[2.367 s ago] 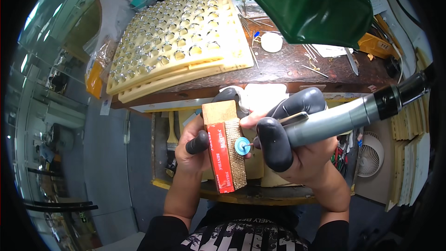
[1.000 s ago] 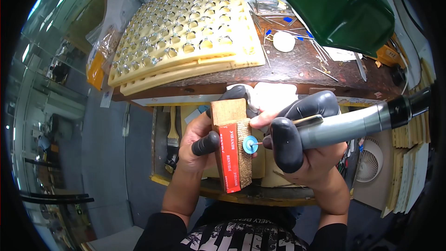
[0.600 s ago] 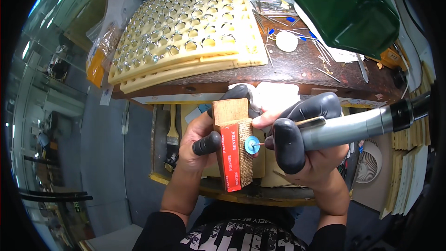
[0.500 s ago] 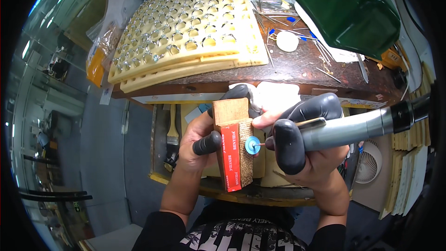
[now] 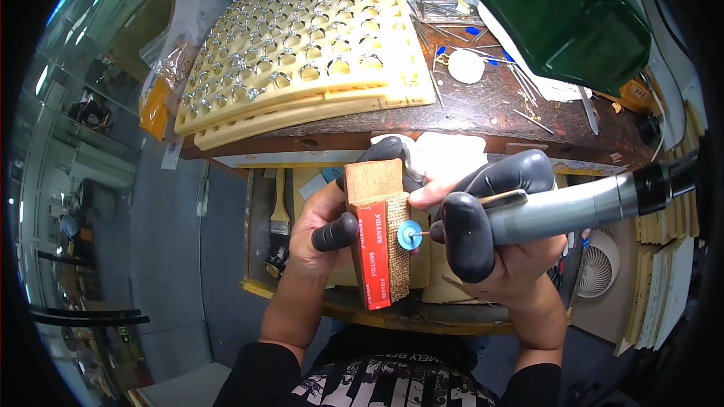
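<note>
My left hand (image 5: 324, 218) is closed around a wooden block (image 5: 375, 181) with a red label (image 5: 375, 260) on one face and a coarse, woven-looking brownish strip (image 5: 400, 275) along its right side. Black covers sit on its thumb and fingers. In my right hand (image 5: 501, 234), also with black finger covers, lies a grey rotary handpiece (image 5: 566, 215). A small blue disc (image 5: 409, 234) on its thin shaft meets the rough strip. My bare right fingertip rests near the block's upper right edge. White cloth or tissue (image 5: 452, 157) shows behind the hands.
Yellowish trays (image 5: 302, 53) full of rings lie on the dark bench (image 5: 490, 109). To their right are thin metal burs, a white ball (image 5: 466, 66) and tweezers (image 5: 588, 111). A green lamp hood (image 5: 558, 15) overhangs the right. Below is an open drawer with a brush (image 5: 280, 207).
Almost nothing differs. The block has shifted very slightly in my left hand, and the disc stays against the rough strip.
</note>
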Demonstrator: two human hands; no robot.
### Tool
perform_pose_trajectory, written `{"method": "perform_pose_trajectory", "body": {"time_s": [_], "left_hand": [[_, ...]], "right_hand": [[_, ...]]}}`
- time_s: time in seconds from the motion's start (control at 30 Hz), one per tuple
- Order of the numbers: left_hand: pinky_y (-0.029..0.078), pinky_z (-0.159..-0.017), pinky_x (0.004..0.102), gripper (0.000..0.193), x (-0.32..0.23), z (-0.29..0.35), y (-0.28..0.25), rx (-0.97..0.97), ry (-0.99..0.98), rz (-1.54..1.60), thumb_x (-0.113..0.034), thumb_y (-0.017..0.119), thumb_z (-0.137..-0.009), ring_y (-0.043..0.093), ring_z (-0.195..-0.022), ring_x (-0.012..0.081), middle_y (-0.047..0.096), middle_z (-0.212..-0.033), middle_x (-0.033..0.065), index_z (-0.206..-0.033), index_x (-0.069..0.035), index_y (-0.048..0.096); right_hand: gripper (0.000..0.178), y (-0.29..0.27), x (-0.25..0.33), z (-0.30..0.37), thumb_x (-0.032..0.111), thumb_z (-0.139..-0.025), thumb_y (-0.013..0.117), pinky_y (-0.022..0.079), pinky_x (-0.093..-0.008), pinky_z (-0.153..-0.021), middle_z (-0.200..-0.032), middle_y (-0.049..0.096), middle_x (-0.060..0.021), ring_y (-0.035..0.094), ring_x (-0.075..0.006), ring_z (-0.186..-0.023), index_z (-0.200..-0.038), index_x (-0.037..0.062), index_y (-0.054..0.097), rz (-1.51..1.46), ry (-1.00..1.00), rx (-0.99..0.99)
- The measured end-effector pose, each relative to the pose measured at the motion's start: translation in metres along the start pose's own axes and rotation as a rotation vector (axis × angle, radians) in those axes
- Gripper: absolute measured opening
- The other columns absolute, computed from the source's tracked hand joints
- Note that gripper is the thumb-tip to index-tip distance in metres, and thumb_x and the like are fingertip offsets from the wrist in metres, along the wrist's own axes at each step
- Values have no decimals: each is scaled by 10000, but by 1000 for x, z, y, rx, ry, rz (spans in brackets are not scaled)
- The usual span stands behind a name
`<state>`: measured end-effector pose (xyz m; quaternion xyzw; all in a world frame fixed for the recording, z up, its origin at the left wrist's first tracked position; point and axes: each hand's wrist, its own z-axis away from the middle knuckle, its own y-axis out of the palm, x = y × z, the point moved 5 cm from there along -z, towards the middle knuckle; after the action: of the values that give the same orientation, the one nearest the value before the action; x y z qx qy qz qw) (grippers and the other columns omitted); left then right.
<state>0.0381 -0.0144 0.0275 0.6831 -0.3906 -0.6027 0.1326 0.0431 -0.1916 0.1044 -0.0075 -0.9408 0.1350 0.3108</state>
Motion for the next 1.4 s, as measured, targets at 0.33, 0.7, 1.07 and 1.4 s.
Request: {"method": "perform_pose_trajectory", "body": {"time_s": [0.33,0.7,1.07,1.4], "left_hand": [[492,-1018,420,702,5,1,-8,-20,-10,-10,-220,671,-891,598,-1201,300,543,-1358,235,-1447,87,370],[540,-946,522,703,5,-1,-2,-16,-7,31,-248,628,-926,630,-1138,357,517,-1352,276,-1454,98,318],[254,-1175,567,973,1,-2,4,-165,-59,-138,-395,718,-791,371,-1392,431,289,-1508,339,-1449,166,269],[345,-1134,561,897,1,2,-10,-141,-84,-203,-335,678,-826,499,-1296,426,406,-1434,335,-1444,169,266]], "right_hand": [[137,-2,0,2,56,-944,626,561,-274,-563,-877,713,-198,673,-150,-647,-918,-78,630,-61,56,-7],[132,-2,0,2,28,-925,636,549,-267,-571,-831,709,-152,661,-148,-632,-878,-78,698,30,-39,-26],[122,-2,0,0,17,-919,637,531,-259,-567,-795,696,-129,658,-141,-632,-897,-62,726,21,43,-58],[156,-3,1,-2,16,-926,624,547,-266,-567,-842,709,-157,667,-157,-647,-814,-71,688,24,-44,-40]]}}
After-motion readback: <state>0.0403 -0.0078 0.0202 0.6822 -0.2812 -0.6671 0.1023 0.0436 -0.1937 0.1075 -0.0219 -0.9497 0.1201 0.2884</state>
